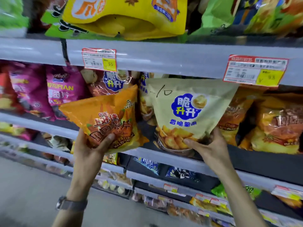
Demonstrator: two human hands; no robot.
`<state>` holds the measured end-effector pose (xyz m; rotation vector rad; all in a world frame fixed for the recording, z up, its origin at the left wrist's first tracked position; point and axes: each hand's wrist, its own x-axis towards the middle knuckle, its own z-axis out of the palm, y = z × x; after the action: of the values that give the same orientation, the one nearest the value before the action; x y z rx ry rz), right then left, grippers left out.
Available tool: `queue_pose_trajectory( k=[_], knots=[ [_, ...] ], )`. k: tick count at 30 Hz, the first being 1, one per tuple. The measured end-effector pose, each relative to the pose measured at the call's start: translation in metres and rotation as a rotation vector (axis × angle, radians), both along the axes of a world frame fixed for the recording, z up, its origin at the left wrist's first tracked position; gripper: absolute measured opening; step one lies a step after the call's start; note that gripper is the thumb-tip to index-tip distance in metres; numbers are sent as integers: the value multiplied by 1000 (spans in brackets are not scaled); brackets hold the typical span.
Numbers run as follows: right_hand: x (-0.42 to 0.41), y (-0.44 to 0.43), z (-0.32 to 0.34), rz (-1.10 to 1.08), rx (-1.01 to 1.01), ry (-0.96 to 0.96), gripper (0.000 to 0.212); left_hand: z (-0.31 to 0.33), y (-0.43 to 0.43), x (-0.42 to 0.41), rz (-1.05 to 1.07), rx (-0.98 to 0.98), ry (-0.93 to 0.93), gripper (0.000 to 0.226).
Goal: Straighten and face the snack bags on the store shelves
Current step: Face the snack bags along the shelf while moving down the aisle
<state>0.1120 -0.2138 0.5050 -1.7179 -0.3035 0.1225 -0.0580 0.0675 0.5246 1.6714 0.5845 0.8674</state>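
Observation:
My left hand (pixel 91 147) grips the lower corner of an orange Oishi chip bag (pixel 106 117), which is tilted and held out in front of the middle shelf (pixel 180 158). My right hand (pixel 208 145) pinches the bottom of a beige potato-wedge bag (pixel 188 110) with a blue cloud logo and "-10" written on it; the bag stands upright at the shelf's front edge. Behind the two bags a dark red bag (pixel 105 84) with the same blue logo stands on the shelf.
Magenta bags (pixel 62 89) fill the shelf to the left, orange-red bags (pixel 270 123) to the right. A yellow bag (pixel 124 15) overhangs the upper shelf rail (pixel 164 58), which carries price tags (pixel 99 58). Lower shelves hold several more packs. Grey aisle floor lies at bottom left.

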Motion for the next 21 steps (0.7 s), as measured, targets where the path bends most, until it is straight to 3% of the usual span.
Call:
queue_pose_trajectory(
  k=[12,21],
  knots=[
    [-7,112,-11,120,56,-33,67,-19,-40,-100,200,-116,25,58],
    [-17,145,0,139,-38,-58,75,-3,-37,-83,51,-115,26,56]
  ],
)
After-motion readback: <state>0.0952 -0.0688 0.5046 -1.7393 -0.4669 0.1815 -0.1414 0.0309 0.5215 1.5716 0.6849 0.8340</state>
